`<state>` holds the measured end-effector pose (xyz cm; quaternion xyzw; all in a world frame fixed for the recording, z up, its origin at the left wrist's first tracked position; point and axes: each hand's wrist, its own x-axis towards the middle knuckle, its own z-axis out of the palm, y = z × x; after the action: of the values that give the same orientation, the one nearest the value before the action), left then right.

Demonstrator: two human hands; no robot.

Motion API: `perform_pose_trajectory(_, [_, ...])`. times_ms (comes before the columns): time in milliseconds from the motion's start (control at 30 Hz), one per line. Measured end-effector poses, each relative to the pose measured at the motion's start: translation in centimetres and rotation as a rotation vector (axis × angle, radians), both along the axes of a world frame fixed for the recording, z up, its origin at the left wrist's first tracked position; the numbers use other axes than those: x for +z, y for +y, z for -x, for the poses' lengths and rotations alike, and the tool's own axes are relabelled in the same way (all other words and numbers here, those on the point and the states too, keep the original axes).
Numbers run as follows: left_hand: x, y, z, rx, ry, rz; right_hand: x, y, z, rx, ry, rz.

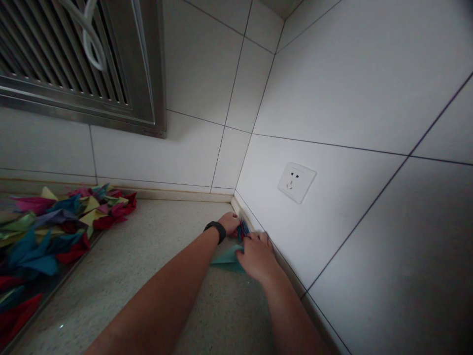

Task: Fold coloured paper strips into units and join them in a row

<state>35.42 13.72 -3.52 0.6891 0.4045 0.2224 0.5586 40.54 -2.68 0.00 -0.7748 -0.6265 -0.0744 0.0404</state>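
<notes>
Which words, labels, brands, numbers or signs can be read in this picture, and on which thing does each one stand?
None can be read.
Slatted metal unit: perhaps a small mark on its lower edge, too small and blurred to read.
Wall socket: holes only, no lettering visible.
Black wristband: no lettering visible.
Teal paper and coloured folded papers: no writing visible.

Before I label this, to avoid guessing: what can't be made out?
Head view:
Blue-red cluster: exact shape, too small and blurred between left hand and right hand.
Teal paper: right side, partly hidden by the right hand.
Folded papers: full extent, cut off by the left edge.
White cable: ends, cut off by the top edge.
</notes>
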Motion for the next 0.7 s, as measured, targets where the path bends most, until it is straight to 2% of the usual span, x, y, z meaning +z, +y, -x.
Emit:
perform_pose_trajectory(267, [-0.76,0.93,-0.32,-0.076,0.005,-0.041,0.14,-0.04,0.05,-0.003,0.022,-0.014])
perform_pose_trajectory(700, [-0.70,0.80,0.21,-0.065,-0.063,-0.017,-0.08,0.31,-0.38,0.026,0.022,-0.073])
